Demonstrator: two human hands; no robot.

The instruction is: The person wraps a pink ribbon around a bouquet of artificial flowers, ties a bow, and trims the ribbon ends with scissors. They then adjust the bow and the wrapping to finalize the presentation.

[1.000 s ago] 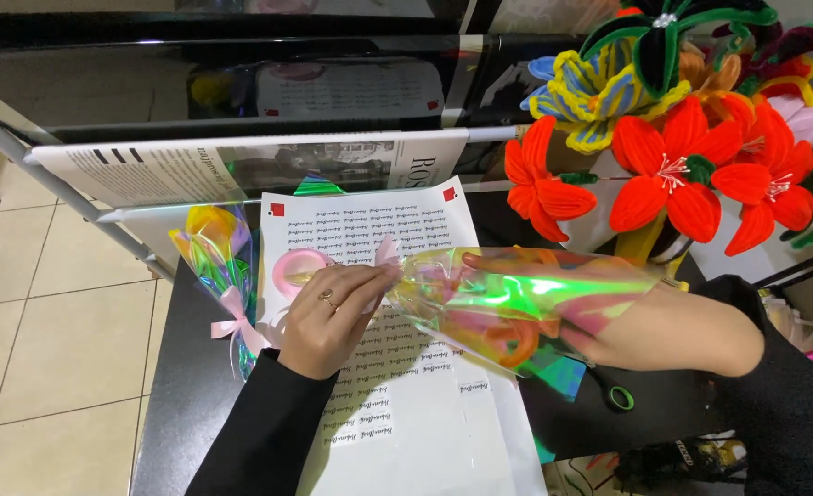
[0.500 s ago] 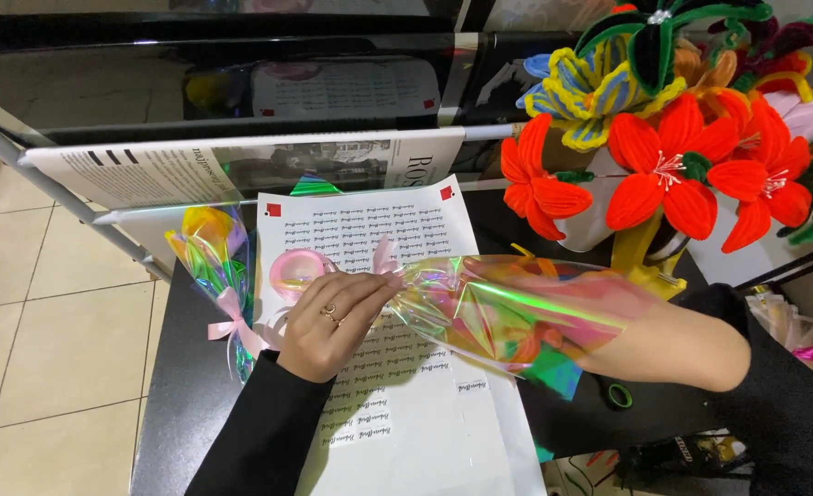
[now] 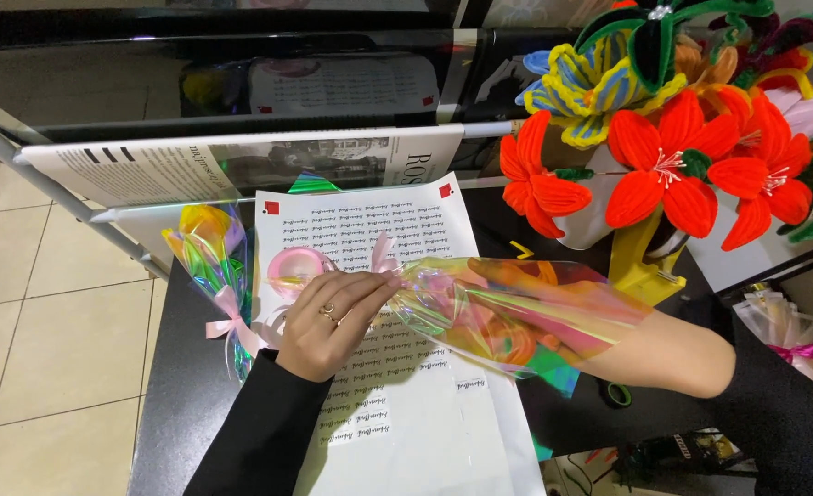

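My right hand (image 3: 553, 344) hidden behind the shiny wrap (image 3: 517, 312), sticker sheet (image 3: 397, 404) cut off below, its print too small to read

Red pipe-cleaner flowers (image 3: 691, 170) stand at my right. A folded newspaper (image 3: 241, 161) lies ahead, beside pale floor tiles (image 3: 48, 312).

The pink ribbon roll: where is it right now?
In the head view the pink ribbon roll lies left of centre on the white printed sheet, just above the left hand and right of the finished wrapped flower.
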